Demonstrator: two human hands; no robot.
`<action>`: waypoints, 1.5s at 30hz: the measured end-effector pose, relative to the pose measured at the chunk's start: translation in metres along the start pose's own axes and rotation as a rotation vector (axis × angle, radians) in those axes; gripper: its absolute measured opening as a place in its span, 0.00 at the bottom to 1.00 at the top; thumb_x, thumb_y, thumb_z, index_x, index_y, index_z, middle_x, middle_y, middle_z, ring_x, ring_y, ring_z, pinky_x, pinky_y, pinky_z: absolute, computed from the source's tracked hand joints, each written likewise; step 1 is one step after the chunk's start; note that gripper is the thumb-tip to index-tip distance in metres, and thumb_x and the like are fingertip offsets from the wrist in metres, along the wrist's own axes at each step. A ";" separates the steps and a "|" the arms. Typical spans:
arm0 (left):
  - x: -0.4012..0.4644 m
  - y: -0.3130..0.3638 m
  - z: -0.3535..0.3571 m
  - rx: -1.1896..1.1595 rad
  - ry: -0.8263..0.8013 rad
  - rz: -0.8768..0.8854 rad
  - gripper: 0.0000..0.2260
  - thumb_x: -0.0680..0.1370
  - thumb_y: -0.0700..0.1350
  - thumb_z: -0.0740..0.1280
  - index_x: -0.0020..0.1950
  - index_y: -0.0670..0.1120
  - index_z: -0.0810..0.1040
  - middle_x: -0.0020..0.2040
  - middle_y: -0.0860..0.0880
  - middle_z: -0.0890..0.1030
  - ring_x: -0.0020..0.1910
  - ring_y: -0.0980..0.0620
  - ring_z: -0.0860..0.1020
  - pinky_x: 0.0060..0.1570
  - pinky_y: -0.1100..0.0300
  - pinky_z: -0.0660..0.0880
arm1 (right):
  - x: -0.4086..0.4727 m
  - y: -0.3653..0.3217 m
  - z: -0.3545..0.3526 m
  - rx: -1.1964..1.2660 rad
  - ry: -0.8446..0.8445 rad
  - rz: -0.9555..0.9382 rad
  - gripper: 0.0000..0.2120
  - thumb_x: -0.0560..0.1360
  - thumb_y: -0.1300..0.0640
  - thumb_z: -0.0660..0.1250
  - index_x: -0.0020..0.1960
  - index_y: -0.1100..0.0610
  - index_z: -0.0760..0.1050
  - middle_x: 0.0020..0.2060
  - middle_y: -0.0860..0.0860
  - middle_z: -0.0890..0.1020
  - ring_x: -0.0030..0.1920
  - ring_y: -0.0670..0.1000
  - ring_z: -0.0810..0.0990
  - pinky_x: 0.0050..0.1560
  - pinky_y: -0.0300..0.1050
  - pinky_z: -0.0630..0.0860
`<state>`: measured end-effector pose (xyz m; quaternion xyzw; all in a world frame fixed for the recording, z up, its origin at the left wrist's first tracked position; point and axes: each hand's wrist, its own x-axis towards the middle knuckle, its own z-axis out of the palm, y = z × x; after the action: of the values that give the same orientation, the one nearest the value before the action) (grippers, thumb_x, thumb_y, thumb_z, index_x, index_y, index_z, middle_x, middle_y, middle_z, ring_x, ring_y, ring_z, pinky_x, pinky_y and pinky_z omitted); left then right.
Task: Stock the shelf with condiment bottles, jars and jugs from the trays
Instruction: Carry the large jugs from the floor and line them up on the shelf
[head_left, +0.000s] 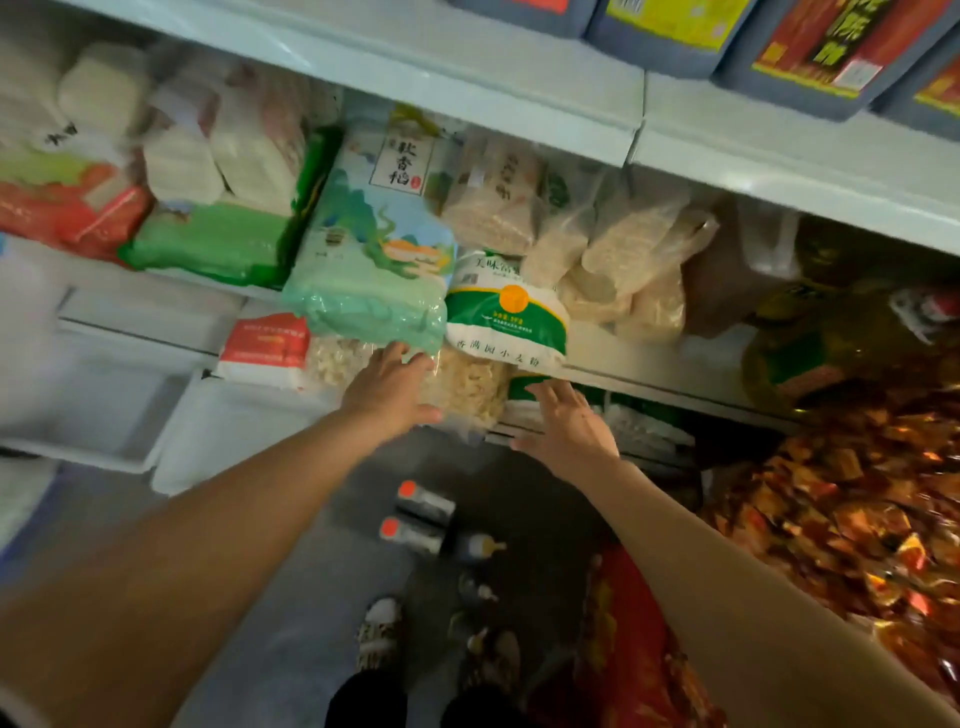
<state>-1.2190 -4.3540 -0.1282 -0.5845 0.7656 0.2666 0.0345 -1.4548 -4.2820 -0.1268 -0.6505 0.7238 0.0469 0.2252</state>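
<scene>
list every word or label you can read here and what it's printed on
"软香稻": white tag on the pale green rice bag.
"美味富强" at the top, "香满园小麦粉" at the bottom: white and green flour bag; its small middle print is unreadable.
Red and white bag: print blurred.
Jugs on the upper shelf: large yellow characters cut off and blurred.
Bottles on the floor: labels unreadable.

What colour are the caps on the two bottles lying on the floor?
Orange-red caps on the two bottles, clearest in the head view.
</scene>
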 end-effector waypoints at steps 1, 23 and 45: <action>-0.001 -0.005 0.019 -0.022 -0.031 -0.020 0.31 0.71 0.58 0.75 0.71 0.53 0.70 0.72 0.46 0.64 0.72 0.43 0.63 0.66 0.47 0.69 | 0.000 0.008 0.018 0.013 -0.027 0.005 0.38 0.73 0.40 0.71 0.77 0.52 0.60 0.73 0.52 0.65 0.73 0.56 0.65 0.68 0.53 0.70; 0.018 -0.211 0.448 -0.701 -0.274 -0.662 0.33 0.72 0.49 0.77 0.74 0.51 0.68 0.61 0.48 0.75 0.58 0.51 0.75 0.54 0.58 0.73 | 0.082 0.062 0.469 0.537 -0.363 0.203 0.22 0.78 0.42 0.67 0.68 0.48 0.73 0.70 0.49 0.71 0.71 0.50 0.67 0.62 0.38 0.62; 0.114 -0.302 0.588 -0.787 -0.344 -0.111 0.57 0.62 0.53 0.83 0.82 0.51 0.50 0.75 0.56 0.69 0.73 0.60 0.67 0.74 0.55 0.65 | 0.109 0.049 0.643 0.886 0.058 0.240 0.14 0.70 0.52 0.78 0.51 0.49 0.77 0.72 0.52 0.62 0.70 0.50 0.68 0.67 0.45 0.72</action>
<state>-1.1314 -4.2428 -0.7838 -0.5405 0.5560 0.6294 -0.0497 -1.3376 -4.1428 -0.7550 -0.4042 0.7503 -0.2597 0.4542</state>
